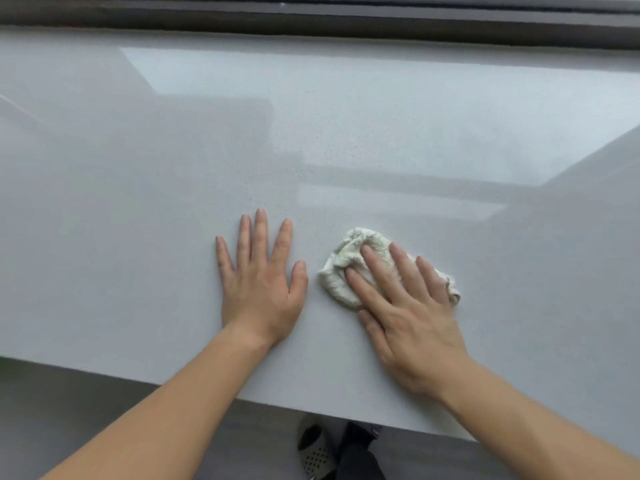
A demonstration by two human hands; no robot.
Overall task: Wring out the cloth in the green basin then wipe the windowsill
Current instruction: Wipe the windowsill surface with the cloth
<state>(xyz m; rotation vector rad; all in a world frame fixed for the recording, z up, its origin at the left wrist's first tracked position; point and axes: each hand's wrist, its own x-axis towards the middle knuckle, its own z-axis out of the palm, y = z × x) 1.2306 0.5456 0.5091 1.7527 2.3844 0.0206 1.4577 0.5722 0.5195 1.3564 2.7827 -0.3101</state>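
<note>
Looking down past the near edge of the windowsill (104, 237), I can see a slipper (313, 448) on the floor below, between my forearms, which reach up and forward onto the pale, glossy surface. My right hand (408, 323) is the one on the job: it lies palm down, fingers (377, 268) spread and angled up and to the left, pressing the cloth (349, 258) flat against the sill. This is no closed grip; the hand is wide open and pins the cloth from above, with the bunched white fabric showing beyond my fingertips and at both sides of them. The cloth's longer line runs roughly from upper left to lower right, across the direction of my fingers, so most of it sits just ahead and to the left of my palm. My left hand (259, 275) rests flat on the bare sill just beside the cloth, to its left, fingers together and pointing away from me, holding nothing; I judge it is only bracing me. Its thumb is near the cloth's left edge but apart from it. The green basin is not in view, so I take the wringing as done and the wiping as the step in hand. Beyond the cloth lies a wide stretch of sill with soft reflections, reaching back to the dark window frame (311, 26) at the far edge. The next stroke probably pushes the cloth outward that way or sweeps it sideways, right hand leading.
</note>
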